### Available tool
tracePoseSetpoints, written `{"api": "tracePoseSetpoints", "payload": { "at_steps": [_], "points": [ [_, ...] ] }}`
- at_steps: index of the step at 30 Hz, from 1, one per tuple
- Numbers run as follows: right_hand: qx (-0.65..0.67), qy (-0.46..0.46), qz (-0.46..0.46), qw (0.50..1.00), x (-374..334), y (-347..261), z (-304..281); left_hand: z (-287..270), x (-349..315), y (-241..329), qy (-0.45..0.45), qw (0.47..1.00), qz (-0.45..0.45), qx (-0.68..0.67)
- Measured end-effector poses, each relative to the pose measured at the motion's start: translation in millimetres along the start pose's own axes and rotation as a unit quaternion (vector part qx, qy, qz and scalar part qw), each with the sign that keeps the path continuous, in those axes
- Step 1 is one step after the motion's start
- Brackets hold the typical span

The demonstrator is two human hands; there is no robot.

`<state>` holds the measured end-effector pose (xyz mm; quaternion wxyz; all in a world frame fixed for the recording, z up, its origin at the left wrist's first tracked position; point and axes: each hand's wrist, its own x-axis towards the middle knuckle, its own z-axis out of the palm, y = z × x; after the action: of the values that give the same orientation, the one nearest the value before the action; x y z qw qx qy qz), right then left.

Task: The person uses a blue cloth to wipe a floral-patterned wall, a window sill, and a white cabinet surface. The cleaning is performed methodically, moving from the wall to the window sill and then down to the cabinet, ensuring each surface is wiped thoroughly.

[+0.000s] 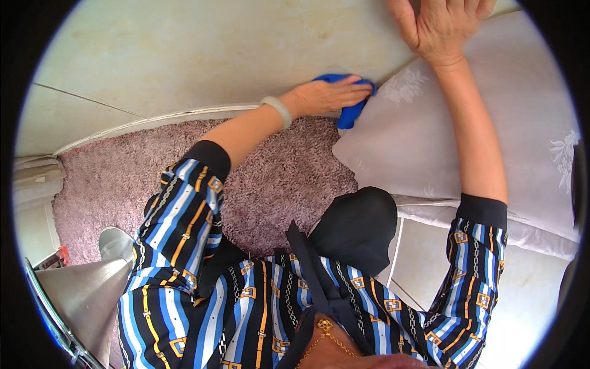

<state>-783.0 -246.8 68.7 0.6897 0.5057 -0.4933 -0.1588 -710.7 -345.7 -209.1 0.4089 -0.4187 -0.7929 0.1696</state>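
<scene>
We can read no text, label, brand, number or sign on anything in view.

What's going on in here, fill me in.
A person in a striped, patterned top has the left hand laid over a blue cloth, between the pale tiled surface and the corner of a grey flowered fabric, at the edge of the purplish rug. The right hand is by the fabric's far edge, its fingertips out of the picture.
</scene>
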Motion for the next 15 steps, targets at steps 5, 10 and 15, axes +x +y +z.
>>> {"api": "tracePoseSetpoints", "payload": {
  "at_steps": [5,10,15],
  "points": [
    [0.041,-0.059,0.105,0.992,0,-29,-10,42,-3,57,-0.176,0.976,0.126,0.008],
    [0.037,-0.160,0.134,0.977,10,-32,-30,33,1,45,-0.183,0.974,0.109,-0.075],
    [0.124,-0.083,0.099,0.984,-21,-53,-16,-13,-52,-18,-0.091,0.995,0.024,-0.016]
  ]
}}
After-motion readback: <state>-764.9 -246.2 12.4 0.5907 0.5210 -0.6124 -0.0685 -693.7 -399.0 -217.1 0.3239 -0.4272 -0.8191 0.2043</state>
